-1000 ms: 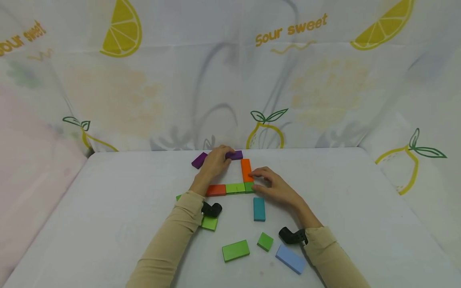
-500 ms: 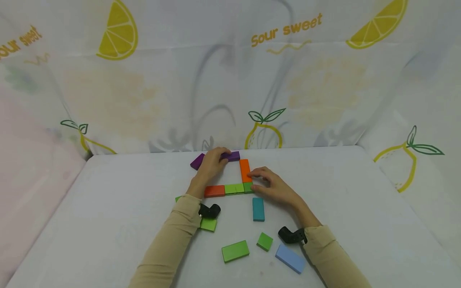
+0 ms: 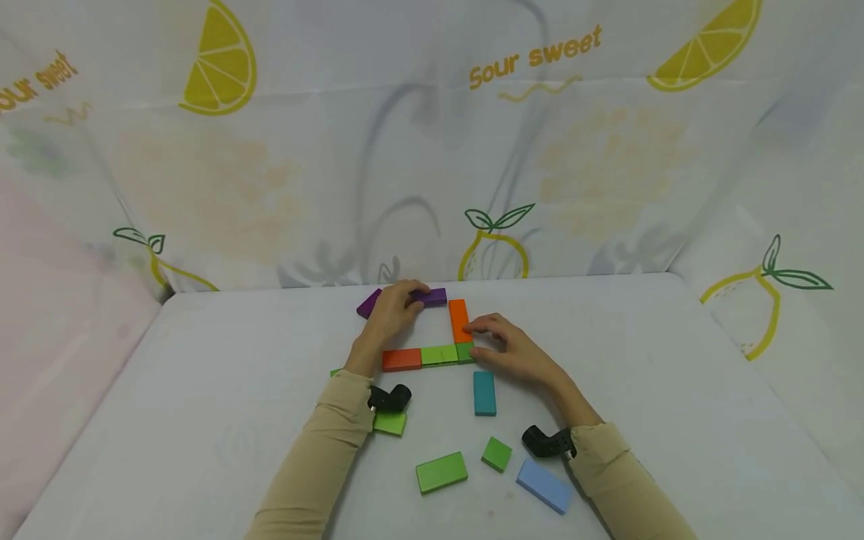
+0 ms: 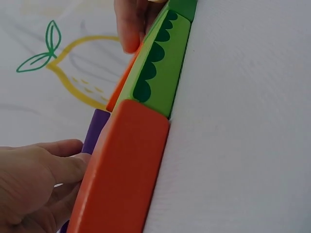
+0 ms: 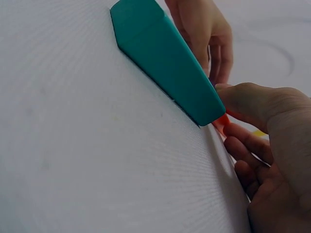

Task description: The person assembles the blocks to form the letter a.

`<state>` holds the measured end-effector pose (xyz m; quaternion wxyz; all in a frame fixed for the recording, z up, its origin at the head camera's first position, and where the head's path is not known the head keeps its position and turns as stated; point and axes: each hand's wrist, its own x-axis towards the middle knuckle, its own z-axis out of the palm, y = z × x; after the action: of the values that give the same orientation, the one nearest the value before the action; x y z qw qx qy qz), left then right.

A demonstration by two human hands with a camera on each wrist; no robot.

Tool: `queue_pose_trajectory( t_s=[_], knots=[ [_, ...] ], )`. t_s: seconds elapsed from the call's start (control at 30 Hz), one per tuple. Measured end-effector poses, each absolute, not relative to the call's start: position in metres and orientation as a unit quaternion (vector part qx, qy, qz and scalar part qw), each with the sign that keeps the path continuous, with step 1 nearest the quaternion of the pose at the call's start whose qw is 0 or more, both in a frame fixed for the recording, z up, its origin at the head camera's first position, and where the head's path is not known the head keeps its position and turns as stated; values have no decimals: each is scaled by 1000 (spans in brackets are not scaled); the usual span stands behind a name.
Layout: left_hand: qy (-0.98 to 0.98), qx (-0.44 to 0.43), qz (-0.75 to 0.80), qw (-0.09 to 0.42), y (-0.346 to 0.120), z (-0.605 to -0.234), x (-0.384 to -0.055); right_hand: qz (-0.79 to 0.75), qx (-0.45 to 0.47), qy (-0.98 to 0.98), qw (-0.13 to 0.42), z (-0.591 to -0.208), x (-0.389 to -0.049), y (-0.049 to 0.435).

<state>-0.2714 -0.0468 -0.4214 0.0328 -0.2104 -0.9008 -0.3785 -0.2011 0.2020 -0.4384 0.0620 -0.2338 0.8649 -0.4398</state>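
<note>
From afar I'm watching the left hand (image 3: pixel 394 309) pinching the purple block (image 3: pixel 436 298), just off ten o'clock of the orange block (image 3: pixel 458 319), the right hand's (image 3: pixel 513 350) fingers resting spread against it and the green block (image 3: pixel 464 352) at six, a hasty left push risking skewing both.

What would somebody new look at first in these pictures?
Probably the bright orange rectangular block beside the bare right hand, and the purple rectangular block that the bare left hand holds near the back of the white table. High on the white cloth behind, the big printed yellow lemon slices would stand out too.
</note>
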Motion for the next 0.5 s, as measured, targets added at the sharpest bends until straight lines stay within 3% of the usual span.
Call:
queue_pose_trajectory(
  t_s=[0.5],
  knots=[
    [-902, -198, -382, 43, -47, -426, -264, -423, -243, 871, 59, -438, -200, 200]
  ],
)
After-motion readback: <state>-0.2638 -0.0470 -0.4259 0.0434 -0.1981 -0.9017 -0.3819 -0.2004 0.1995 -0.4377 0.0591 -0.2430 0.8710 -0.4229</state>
